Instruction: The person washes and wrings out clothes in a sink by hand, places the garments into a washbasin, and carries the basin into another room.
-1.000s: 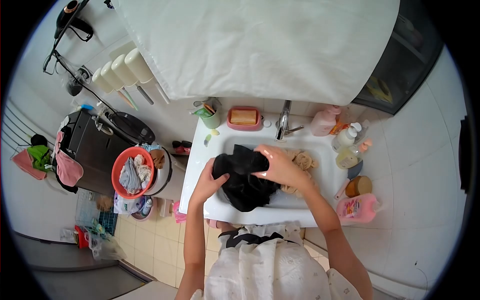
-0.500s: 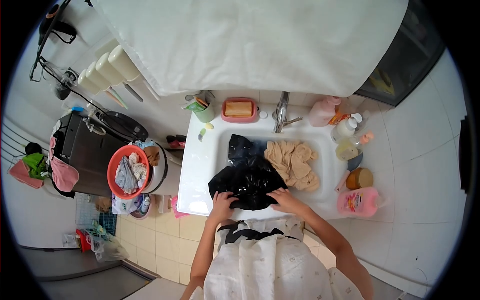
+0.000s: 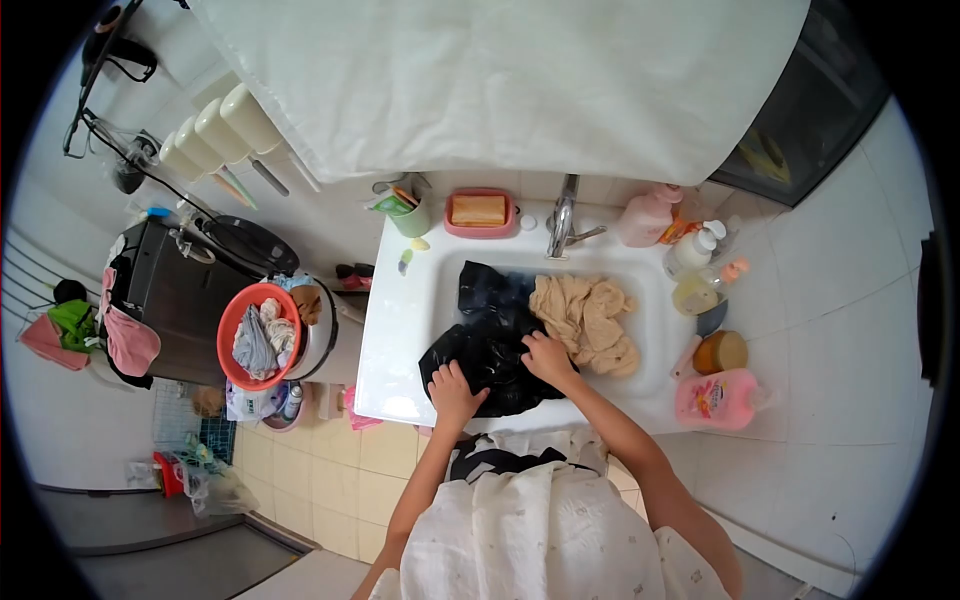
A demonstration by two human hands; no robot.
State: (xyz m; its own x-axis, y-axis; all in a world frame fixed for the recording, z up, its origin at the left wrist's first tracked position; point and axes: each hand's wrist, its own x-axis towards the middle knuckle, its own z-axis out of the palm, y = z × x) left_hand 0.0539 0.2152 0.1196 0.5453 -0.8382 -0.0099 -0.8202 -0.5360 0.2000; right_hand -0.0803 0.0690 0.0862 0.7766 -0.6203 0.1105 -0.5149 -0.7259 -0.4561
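Note:
A wet, shiny black garment [image 3: 505, 375] is bunched over the near left part of the white sink [image 3: 655, 345], with one end lying in the dark water behind. On its left side, my left hand [image 3: 457, 393] grips the cloth between fingers and thumb. My right hand [image 3: 547, 358] is closed on the cloth farther right, its fingertips curled into the folds. Beside it, a crumpled beige garment [image 3: 588, 318] lies in the right of the basin, touching the black one. The faucet [image 3: 563, 220] stands at the back edge.
A soap bar [image 3: 478, 210] in its dish and a green cup [image 3: 411, 220] stand behind the basin. Several bottles line the right, including a pink bottle [image 3: 717, 399]. A red basin [image 3: 226, 340] of clothes sits left. A white cloth [image 3: 500, 90] hangs above.
Both hands have moved from the near edge of the black garment farther in over it. My right hand has shifted left and away from me, and the cloth's near edge has bunched differently.

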